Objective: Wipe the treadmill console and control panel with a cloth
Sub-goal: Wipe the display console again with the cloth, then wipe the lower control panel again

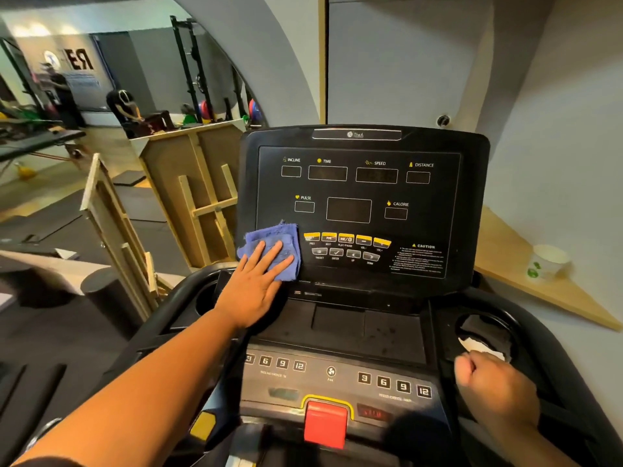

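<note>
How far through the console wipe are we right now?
Nothing shows as finished. In hand: the left hand presses the blue cloth flat on the lower left corner of the display panel. Left: the yellow buttons, the speed keys and the spotted tray. The right hand is fisted by the cup holder.

The upright display panel [360, 210] stands at the far end of the treadmill console [340, 332], with the lower control panel [337, 379] nearest the person. A cloth [274, 246] lies against the display panel's lower left corner, left of the button rows [347, 246], under the flat left hand [256, 288]. The stop button [325, 423] sits at the near edge, centred. The right hand [495, 387] rests beside the right cup holder [485, 332]. A paper cup [547, 261] stands on a shelf [526, 264] right of the console.
</note>
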Demonstrator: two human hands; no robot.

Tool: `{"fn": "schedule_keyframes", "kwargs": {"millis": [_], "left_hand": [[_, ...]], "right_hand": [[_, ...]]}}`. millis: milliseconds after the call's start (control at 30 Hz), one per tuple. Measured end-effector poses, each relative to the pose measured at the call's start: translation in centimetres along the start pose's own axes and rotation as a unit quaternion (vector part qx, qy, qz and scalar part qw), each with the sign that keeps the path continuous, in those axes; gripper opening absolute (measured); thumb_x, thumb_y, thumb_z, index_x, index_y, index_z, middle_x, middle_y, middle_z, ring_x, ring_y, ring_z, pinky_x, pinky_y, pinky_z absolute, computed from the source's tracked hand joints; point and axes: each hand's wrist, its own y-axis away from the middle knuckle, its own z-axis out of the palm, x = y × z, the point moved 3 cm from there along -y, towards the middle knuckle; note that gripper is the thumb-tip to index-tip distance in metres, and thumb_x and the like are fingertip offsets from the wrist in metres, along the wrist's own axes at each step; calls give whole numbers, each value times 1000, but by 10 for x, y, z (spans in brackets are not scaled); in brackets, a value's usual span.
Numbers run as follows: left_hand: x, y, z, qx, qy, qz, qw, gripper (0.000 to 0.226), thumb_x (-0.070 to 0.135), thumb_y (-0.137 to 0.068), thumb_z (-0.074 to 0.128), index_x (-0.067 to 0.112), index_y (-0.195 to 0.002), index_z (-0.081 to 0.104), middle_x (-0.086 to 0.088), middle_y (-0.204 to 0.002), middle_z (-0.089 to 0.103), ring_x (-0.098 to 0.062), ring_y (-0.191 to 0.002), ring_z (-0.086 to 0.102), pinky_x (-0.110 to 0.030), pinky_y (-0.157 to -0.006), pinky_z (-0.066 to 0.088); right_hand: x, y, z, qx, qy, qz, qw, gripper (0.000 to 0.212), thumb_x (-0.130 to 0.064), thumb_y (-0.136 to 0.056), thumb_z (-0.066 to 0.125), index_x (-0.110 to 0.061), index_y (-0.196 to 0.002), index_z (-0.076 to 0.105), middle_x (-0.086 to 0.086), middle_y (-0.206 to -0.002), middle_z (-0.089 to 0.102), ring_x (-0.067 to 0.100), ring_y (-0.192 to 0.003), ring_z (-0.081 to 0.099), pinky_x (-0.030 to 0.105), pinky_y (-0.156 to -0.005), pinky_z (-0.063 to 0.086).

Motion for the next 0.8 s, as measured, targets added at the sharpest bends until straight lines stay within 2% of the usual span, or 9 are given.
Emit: {"fn": "schedule_keyframes", "kwargs": {"millis": [100,200,267,333,433,600,667,700,800], "left_hand": [[-4,11,-10,-6,42,-60,997,69,62,-100,2,41,-164,14,12,-173,-2,-24,-160,-9,-49,-127,-6],[-13,32,-23,36,210,-172,962,55,45,-109,21,30,-158,41,-4,-166,38,-28,-154,33,-55,-127,23],[-14,49,-38,80,357,-258,894,43,30,-113,35,16,-147,55,-16,-146,59,-34,-135,54,-48,-114,41],[-14,66,-48,121,490,-331,798,40,25,-112,39,4,-140,58,-20,-135,63,-34,-120,61,-39,-98,46],[-22,94,-49,178,628,-413,635,38,28,-110,42,7,-135,62,-13,-126,66,-22,-102,65,-33,-84,50],[-45,150,-46,216,697,-445,519,39,41,-106,45,11,-114,69,-9,-98,71,-29,-96,69,-44,-91,54],[-58,162,-48,206,680,-463,530,39,43,-101,47,12,-102,71,-12,-90,69,-36,-98,70,-47,-84,54],[-62,166,-48,195,645,-472,568,39,41,-101,47,9,-98,69,-14,-90,66,-37,-103,67,-48,-87,51],[-40,178,-67,219,460,-419,752,39,30,-111,39,5,-126,65,-11,-113,63,-26,-112,57,-40,-95,43]], "right_hand": [[-2,4,-6,-27,13,14,999,40,-36,-102,36,-25,-70,57,-6,-66,57,5,-56,48,25,-51,33],[4,9,-3,-16,-7,-11,1000,42,-37,-102,41,-23,-65,54,-5,-63,57,10,-57,53,32,-56,39],[11,14,-2,4,-64,-30,998,38,-32,-100,50,-22,-65,58,-3,-65,61,15,-62,59,35,-63,45],[16,26,1,5,-86,-31,996,20,-29,-98,56,-17,-88,71,4,-91,72,23,-87,66,43,-84,51],[27,52,10,40,-89,29,995,36,-25,-92,64,-10,-125,64,13,-135,57,33,-129,46,51,-109,41],[39,117,14,49,-88,146,984,21,-21,-93,60,-11,-111,66,19,-123,60,39,-119,51,52,-101,42],[41,137,21,11,-92,152,984,28,-23,-99,48,-9,-112,68,19,-116,66,39,-111,59,49,-96,46],[41,147,23,-7,-75,146,986,35,-25,-102,41,-7,-116,68,19,-115,68,38,-110,61,47,-96,46],[38,161,21,-29,-65,135,988,47,-27,-107,31,0,-118,68,20,-111,72,38,-111,64,45,-97,44]]}}
